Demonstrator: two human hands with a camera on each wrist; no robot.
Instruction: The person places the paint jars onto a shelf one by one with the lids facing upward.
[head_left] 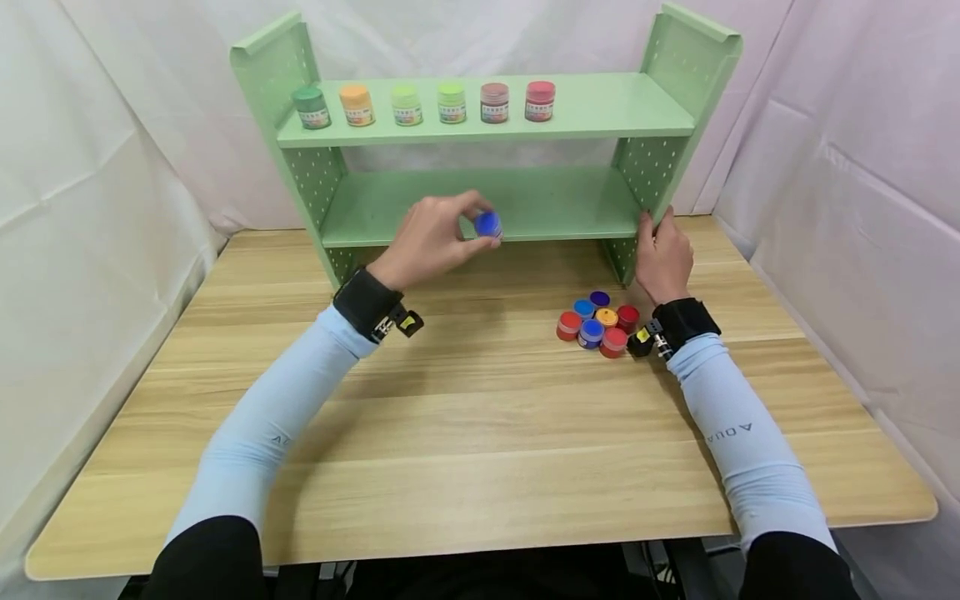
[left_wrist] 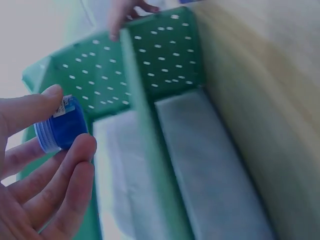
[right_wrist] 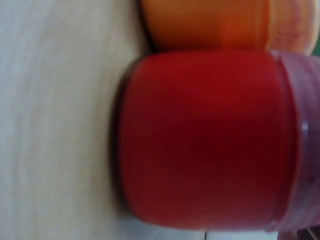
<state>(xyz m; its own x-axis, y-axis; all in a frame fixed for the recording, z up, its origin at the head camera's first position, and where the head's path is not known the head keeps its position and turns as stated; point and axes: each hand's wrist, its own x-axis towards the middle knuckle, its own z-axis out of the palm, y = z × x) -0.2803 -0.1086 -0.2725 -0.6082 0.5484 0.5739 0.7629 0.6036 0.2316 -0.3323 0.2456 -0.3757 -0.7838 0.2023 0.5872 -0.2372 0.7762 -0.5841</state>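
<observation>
My left hand [head_left: 438, 233] pinches a small blue paint jar [head_left: 488, 225] between thumb and fingers, in front of the lower board of a green shelf [head_left: 480, 200]. In the left wrist view the jar [left_wrist: 62, 125] is tilted, its label near the thumb. My right hand [head_left: 664, 260] grips the front edge of the shelf's right side panel. Just left of that wrist, a cluster of several jars in red, blue and yellow stands on the table, including a red jar [head_left: 613, 342]. Close up in the right wrist view are a red jar [right_wrist: 205, 140] and an orange one [right_wrist: 205, 22].
Several jars line the upper board, from a dark green jar [head_left: 311, 108] at left to a red-pink jar [head_left: 540, 101] right of its middle. The shelf stands at the back of a wooden table [head_left: 465, 467]. White cloth [head_left: 862, 233] hangs behind and at both sides.
</observation>
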